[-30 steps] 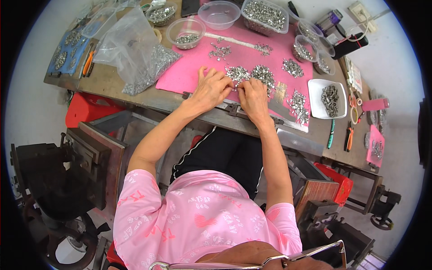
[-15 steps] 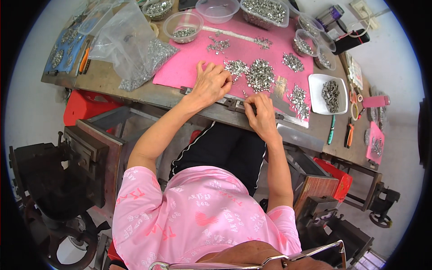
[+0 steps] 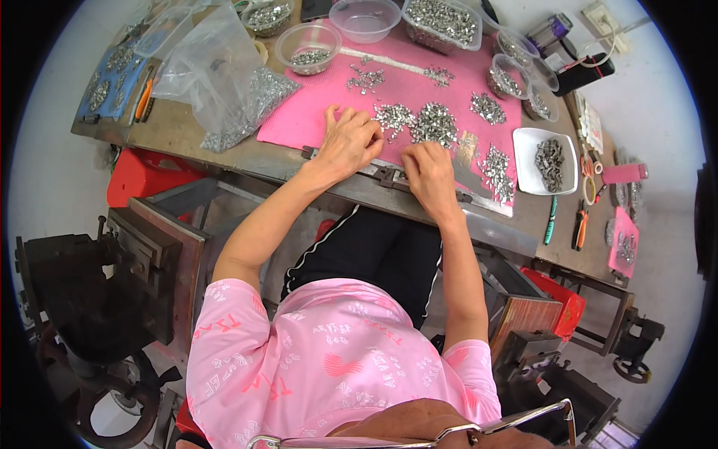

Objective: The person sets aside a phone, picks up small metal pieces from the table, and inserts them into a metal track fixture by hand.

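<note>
My left hand (image 3: pixel 348 142) rests near the front edge of the pink mat (image 3: pixel 314 105), fingers curled and thumb drawn in toward the fingertips. Just to its right, my right hand (image 3: pixel 431 178) has its fingertips pinched together, beside a small metal fixture (image 3: pixel 392 177) on the table's front edge. Whatever either hand pinches is too small or hidden. Beyond my fingers lie a pile of small shiny metal pieces (image 3: pixel 393 117) and a larger, darker pile (image 3: pixel 434 124). More loose metal pieces (image 3: pixel 496 172) are scattered right of my right hand, next to a flat metal strip (image 3: pixel 469 176).
A clear bag of metal parts (image 3: pixel 254 105) slumps at left. Plastic tubs (image 3: pixel 307 46) line the back. A white tray (image 3: pixel 526 168) with dark metal parts stands at right, near orange-handled pliers (image 3: pixel 580 224) and a green pen-like tool (image 3: pixel 550 221). Bench machines (image 3: pixel 97 284) flank my knees.
My right hand has moved slightly away from me and left, off the fixture toward the piles, and its fingers have come together. My left hand stays nearly in place.
</note>
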Action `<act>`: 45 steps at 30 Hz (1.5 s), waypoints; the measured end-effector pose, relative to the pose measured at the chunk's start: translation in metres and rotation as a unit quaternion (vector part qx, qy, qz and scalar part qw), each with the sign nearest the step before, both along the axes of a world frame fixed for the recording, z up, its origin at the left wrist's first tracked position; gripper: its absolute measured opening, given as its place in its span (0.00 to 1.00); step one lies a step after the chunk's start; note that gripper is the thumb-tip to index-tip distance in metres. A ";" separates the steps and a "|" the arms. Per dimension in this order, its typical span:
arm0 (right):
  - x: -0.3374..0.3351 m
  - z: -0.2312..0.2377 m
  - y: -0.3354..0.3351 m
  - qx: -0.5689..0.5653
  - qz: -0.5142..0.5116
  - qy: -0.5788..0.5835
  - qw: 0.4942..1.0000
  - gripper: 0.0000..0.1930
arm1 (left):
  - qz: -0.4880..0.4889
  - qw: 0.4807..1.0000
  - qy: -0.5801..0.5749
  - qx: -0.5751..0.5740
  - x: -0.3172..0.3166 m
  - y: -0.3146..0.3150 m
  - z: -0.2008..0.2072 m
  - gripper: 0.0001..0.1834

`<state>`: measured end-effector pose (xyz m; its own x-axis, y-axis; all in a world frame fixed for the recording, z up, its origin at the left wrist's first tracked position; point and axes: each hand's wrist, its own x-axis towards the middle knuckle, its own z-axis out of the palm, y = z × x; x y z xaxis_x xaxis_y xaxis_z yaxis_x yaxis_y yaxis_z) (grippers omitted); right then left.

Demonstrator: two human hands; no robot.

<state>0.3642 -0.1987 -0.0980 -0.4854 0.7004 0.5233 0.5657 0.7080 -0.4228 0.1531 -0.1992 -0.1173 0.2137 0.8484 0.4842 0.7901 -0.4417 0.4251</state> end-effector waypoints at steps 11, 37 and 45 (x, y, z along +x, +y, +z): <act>-0.012 -0.011 0.018 -0.035 -0.023 -0.015 0.999 0.04 | 0.005 1.000 0.024 0.003 -0.006 -0.004 0.001 0.06; 0.030 0.005 -0.014 -0.054 0.002 0.031 0.998 0.07 | -0.125 0.988 -0.089 0.018 0.039 -0.037 -0.004 0.07; 0.028 -0.006 -0.030 0.044 0.007 -0.022 0.999 0.12 | -0.125 0.990 -0.053 0.039 0.041 -0.036 -0.001 0.08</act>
